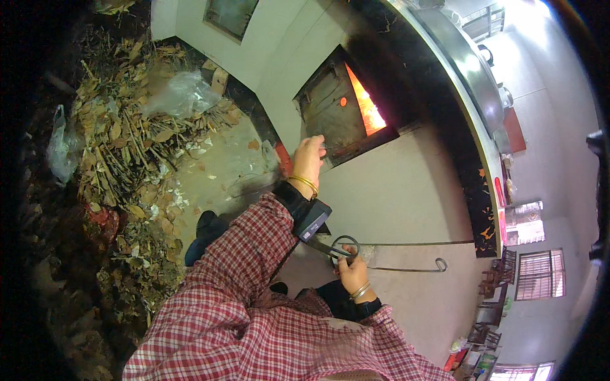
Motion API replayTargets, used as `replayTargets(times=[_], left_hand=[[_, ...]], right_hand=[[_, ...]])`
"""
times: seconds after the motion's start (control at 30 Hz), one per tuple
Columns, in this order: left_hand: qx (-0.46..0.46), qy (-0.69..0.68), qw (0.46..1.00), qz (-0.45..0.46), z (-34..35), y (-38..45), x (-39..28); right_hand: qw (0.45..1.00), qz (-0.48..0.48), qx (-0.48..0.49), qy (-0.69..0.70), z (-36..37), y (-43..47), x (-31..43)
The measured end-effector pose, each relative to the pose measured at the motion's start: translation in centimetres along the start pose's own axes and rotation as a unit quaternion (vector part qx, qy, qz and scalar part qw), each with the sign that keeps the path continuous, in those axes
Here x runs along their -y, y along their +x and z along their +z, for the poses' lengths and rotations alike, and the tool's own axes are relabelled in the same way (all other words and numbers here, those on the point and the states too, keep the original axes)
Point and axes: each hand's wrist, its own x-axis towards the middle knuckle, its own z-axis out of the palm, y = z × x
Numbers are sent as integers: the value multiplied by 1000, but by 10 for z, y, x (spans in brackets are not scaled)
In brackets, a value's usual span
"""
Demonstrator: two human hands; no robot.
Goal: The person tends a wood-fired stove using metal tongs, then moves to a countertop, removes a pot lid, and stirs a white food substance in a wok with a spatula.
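At the edge of a metal stove door [333, 107], my left hand [310, 155] has its fingers curled, though the grip itself is partly hidden. The door stands ajar, and bright orange fire [364, 105] shows through the gap; a small round hole in the door glows too. Lower down, my right hand [353, 275] is closed around a dark metal tool with a large loop [347, 238], probably fire tongs. A thin metal rod with a curled end [441, 265] extends to the right of this hand; whether it belongs to the same tool I cannot tell.
Dry leaves and twigs [124, 143] are heaped on the floor at left, with clear plastic bags [186, 95] among them. The white stove wall [395, 190] rises before me under a dark-edged counter [476, 190]. Wooden chairs [486, 333] stand far right.
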Motion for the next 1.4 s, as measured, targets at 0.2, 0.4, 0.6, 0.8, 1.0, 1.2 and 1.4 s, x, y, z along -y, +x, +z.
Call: replayTargets(times=[0.2, 0.4, 0.6, 0.8, 1.0, 1.2, 1.4], left_hand=[[-60, 53, 992, 94, -27, -13, -46], [-156, 19, 966, 206, -56, -18, -87], [-145, 33, 970, 191, -69, -20, -99], [-133, 35, 976, 166, -65, -18, -104], [-129, 17, 980, 150, -58, -20, -101], [-110, 24, 988, 110, -55, -25, -100], [-65, 12, 995, 75, -52, -29, -94]], right_hand=[[990, -65, -16, -128, 10, -23, -10], [988, -95, -22, -123, 21, -34, -18], [992, -91, -26, -88, 28, -34, -6], [984, -110, -20, -139, 32, -33, 16], [976, -111, -26, -184, 34, -31, 25], [970, -143, -34, -193, 35, -31, 20], [972, -147, -49, -174, 38, -34, 11]])
